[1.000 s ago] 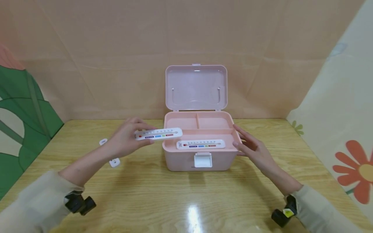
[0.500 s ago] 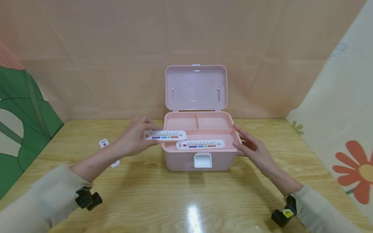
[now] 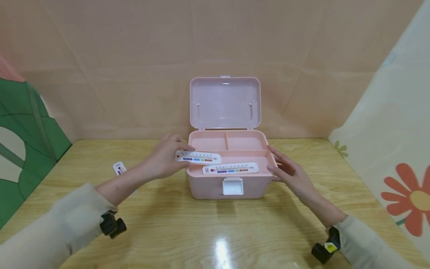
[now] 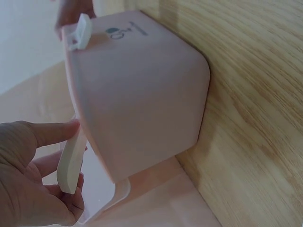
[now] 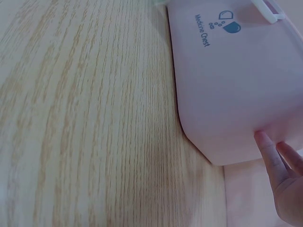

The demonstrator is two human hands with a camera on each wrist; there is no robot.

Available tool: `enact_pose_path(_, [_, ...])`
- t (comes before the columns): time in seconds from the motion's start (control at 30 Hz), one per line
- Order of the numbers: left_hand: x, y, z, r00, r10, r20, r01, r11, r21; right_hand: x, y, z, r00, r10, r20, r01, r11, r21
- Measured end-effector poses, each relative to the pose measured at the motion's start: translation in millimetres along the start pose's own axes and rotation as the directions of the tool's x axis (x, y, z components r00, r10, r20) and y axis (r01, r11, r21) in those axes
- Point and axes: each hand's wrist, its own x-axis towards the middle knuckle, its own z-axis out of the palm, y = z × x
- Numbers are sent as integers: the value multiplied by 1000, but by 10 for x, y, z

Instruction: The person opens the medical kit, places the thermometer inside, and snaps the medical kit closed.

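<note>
In the head view an opened pink medicine chest (image 3: 205, 188) stands on the table. My left hand (image 3: 168, 157) pinches one end of a white thermometer card (image 3: 201, 158), its far end over the chest's front compartment. In the left wrist view this thermometer (image 4: 72, 161) shows edge-on between thumb and fingers, beside the chest's rim. A second thermometer (image 3: 235, 169) lies in the front compartment. My right hand (image 3: 295, 177) rests against the chest's right side, thumb and index at the rim. The right wrist view shows straight fingers (image 5: 270, 153) touching the outer wall.
The raised lid (image 3: 225, 104) stands upright behind the chest. Two smaller compartments (image 3: 208, 142) lie at the back, and a white latch (image 3: 233, 186) hangs in front. Another white thermometer (image 3: 119, 168) lies left on the wooden table (image 3: 181, 231), partly behind my left forearm.
My left hand has carried its thermometer to the right, further over the chest's front compartment. My right hand has stayed at the chest's side.
</note>
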Motion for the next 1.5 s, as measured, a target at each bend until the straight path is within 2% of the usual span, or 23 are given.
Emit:
enact_pose_path(0.23, [103, 70, 85, 1000, 16, 9, -16, 1000, -13, -10, -25, -10, 1000, 24, 2, -24, 999, -39])
enact_pose_path(0.67, [248, 179, 216, 999, 5, 40, -3, 999, -46, -9, 1, 1, 1000, -18, -5, 19, 1000, 15])
enact_pose_path(1.0, [351, 239, 295, 999, 29, 14, -28, 999, -45, -8, -3, 7, 1000, -14, -10, 14, 1000, 13])
enact_pose_path(1.23, [387, 267, 366, 1000, 9, 8, -9, 999, -51, -5, -7, 31, 1000, -8, -6, 8, 1000, 10])
enact_pose_path(1.5, [402, 290, 424, 999, 41, -24, -43, 997, -68, -9, -8, 35, 1000, -5, -8, 5, 1000, 7])
